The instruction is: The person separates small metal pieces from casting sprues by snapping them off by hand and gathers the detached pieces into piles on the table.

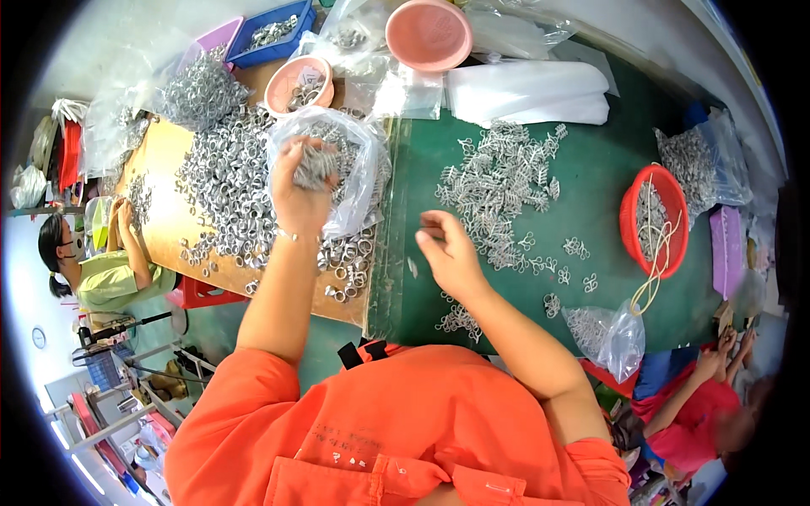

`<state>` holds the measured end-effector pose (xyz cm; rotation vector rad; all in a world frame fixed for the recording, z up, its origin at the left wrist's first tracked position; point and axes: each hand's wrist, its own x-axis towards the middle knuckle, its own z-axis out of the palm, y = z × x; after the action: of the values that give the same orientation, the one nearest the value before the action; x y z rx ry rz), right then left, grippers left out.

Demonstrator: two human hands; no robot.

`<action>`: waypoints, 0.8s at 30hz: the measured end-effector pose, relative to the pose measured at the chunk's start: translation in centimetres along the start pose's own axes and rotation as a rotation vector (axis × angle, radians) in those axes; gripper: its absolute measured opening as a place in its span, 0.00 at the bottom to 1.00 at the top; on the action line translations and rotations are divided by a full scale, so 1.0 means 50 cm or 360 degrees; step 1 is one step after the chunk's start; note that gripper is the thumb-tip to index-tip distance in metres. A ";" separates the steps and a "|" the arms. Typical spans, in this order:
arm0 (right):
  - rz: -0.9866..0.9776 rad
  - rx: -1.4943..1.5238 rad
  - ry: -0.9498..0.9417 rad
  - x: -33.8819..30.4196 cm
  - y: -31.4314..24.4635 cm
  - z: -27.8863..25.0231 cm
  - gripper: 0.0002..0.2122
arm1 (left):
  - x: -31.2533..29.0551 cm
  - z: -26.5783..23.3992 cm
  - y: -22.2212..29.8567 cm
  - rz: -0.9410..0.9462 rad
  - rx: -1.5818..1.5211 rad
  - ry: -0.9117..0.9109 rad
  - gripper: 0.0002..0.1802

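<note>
My left hand [297, 196] is closed round a clump of small silver metal pieces [315, 167], blurred by motion. It is above the mouth of a clear plastic bag [364, 181] with more small metal pieces inside. My right hand [456, 260] is over the green tabletop, fingers bent and thumb apart, with nothing visible in it. Just beyond it lies a heap of branched silver metal pieces [498, 181]. A smaller group of these pieces [458, 320] lies below my right wrist. Left of the bag spreads a large pile of silver metal rings [232, 173].
A red basket [629, 211] with a cord stands right, near a purple bin [726, 253] and a small filled bag [624, 341]. Pink bowls [429, 35], a blue tray [245, 57] and white sheeting [527, 93] line the back. Other people sit at left and right.
</note>
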<state>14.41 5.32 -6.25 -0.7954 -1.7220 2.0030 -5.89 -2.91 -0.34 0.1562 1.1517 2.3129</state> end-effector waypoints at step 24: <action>-0.1098 -0.0893 0.0096 0.138 -0.104 0.204 0.09 | 0.016 -0.257 0.047 -0.0031 0.2071 0.0138 0.20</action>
<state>2.23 2.68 -1.41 -0.3195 -2.1632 1.0489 -11.85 -12.69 -6.68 0.4907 2.4754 1.2028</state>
